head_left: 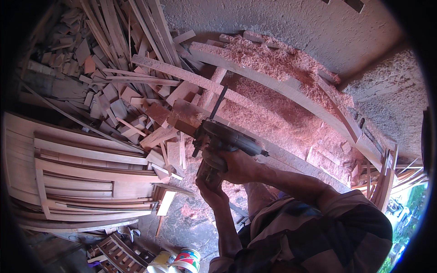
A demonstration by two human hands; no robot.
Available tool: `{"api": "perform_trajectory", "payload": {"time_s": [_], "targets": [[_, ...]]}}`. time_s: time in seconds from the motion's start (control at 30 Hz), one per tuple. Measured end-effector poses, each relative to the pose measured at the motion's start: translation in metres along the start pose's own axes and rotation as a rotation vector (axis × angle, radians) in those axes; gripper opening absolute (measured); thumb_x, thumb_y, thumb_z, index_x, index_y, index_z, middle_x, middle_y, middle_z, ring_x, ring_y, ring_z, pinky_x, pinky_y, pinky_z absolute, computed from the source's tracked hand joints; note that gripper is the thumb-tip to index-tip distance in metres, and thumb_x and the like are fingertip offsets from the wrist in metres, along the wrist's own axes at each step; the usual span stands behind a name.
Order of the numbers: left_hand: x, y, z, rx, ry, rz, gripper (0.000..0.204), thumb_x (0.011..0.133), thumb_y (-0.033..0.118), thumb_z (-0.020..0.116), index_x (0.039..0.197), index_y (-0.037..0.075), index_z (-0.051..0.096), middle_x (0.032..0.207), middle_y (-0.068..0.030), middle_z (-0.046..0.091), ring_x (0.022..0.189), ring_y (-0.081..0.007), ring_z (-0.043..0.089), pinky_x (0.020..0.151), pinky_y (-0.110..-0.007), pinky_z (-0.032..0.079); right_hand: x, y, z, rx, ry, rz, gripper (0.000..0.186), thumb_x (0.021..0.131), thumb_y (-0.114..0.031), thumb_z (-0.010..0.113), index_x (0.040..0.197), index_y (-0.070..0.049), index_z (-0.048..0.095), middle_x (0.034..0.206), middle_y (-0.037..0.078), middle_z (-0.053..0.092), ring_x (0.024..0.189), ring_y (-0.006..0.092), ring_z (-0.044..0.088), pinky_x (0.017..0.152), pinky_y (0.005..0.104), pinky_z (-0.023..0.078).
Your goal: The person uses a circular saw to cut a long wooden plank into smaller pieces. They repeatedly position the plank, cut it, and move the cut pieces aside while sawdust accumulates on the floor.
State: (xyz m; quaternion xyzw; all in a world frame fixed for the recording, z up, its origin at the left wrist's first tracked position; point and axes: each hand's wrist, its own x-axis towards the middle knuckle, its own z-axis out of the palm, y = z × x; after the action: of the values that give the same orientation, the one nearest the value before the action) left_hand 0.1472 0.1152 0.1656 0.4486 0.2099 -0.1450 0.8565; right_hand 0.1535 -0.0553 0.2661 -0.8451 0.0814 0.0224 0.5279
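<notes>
A dark handheld power tool (234,139) with a cylindrical body and a long thin bar is in the middle of the head view; its exact kind is hard to make out. My right hand (239,166) is closed around the near side of its body. Lower down, my left hand (210,186) grips the tool's lower end, with the fingers partly hidden. Beyond the tool's left end, a reddish-brown wooden piece (182,125) shows next to it. A long board (300,168) runs from beneath the tool toward the lower right, partly covered by my right arm.
Pinkish shavings (282,100) lie thickly around long beams (255,73) at the back. Wood offcuts (118,100) are heaped at the left, below tall planks (154,32). Stacked slatted wooden frames (95,159) stand at the left. Buckets (186,257) sit near the bottom edge.
</notes>
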Motion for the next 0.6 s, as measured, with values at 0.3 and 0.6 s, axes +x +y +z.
{"api": "perform_trajectory", "payload": {"time_s": [0.3, 0.6], "targets": [[0.023, 0.008, -0.001, -0.049, 0.038, -0.018, 0.064, 0.102, 0.053, 0.046, 0.143, 0.004, 0.044, 0.138, -0.0179, 0.055, 0.127, -0.0305, 0.056, 0.106, -0.046, 0.047, 0.029, 0.002, 0.013, -0.046, -0.076, 0.082, 0.06, 0.076, -0.013, 0.069, 0.135, -0.008, 0.057, 0.104, 0.025, 0.069, 0.1, 0.0406, 0.068, 0.087, 0.0451, 0.055], [0.062, 0.043, -0.001, -0.006, 0.089, 0.04, 0.065, 0.1, 0.057, 0.047, 0.142, 0.008, 0.049, 0.124, -0.0115, 0.069, 0.122, -0.0249, 0.061, 0.109, -0.046, 0.041, 0.079, -0.025, 0.023, -0.028, -0.223, 0.109, 0.058, 0.076, -0.014, 0.071, 0.131, -0.005, 0.058, 0.103, 0.026, 0.069, 0.098, 0.0407, 0.069, 0.086, 0.0459, 0.057]]}}
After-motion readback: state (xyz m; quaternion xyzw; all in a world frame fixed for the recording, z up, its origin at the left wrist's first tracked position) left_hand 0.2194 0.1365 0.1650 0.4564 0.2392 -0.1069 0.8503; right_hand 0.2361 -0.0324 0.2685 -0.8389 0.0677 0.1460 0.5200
